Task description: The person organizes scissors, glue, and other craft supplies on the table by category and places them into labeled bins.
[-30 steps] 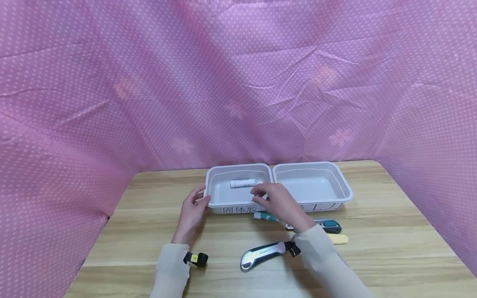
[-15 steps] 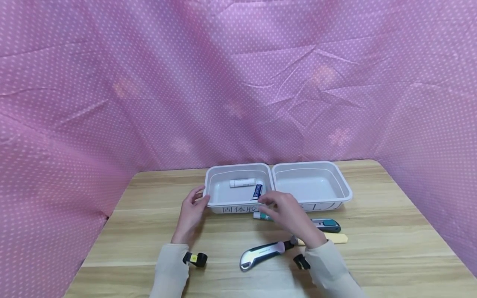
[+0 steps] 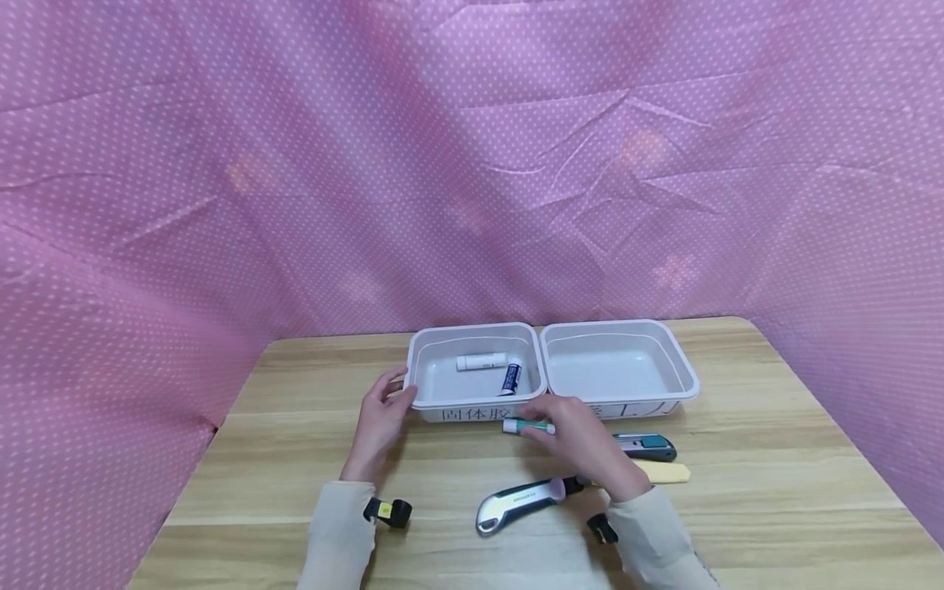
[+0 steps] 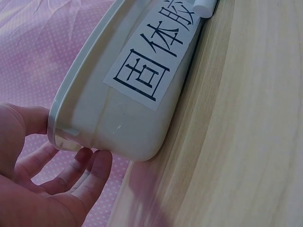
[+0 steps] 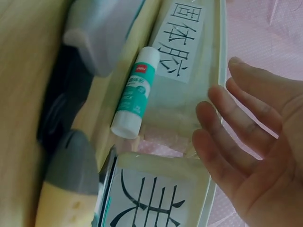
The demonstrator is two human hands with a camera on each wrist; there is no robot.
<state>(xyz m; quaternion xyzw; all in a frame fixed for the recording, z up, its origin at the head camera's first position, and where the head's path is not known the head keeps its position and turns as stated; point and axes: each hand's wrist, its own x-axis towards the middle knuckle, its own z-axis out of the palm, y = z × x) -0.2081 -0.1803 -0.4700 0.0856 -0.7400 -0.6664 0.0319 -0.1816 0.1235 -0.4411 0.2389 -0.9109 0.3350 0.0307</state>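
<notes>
My left hand (image 3: 381,424) holds the near left corner of the left white tray (image 3: 472,328), thumb at the rim and fingers against its end wall (image 4: 128,127). Inside that tray lie a white glue stick (image 3: 482,361) and a dark blue and white one (image 3: 510,378). A green and white glue stick (image 3: 529,427) lies on the table along the tray's front. Over its right end hovers my right hand (image 3: 578,434), overlapping it in the head view. The right wrist view shows the right hand's fingers (image 5: 222,146) loosely bent, apart from the green glue stick.
The right white tray (image 3: 619,369) adjoins the left one; both carry labels with printed characters. A silver utility knife (image 3: 519,504), a grey and teal cutter (image 3: 649,443) and a yellow-handled tool (image 3: 664,472) lie on the wooden table (image 3: 236,492). Pink dotted cloth (image 3: 472,164) hangs behind.
My right hand has drawn back out of the left tray and come down over the green glue stick, leaving the dark blue glue stick in the tray. The left hand stays at the corner.
</notes>
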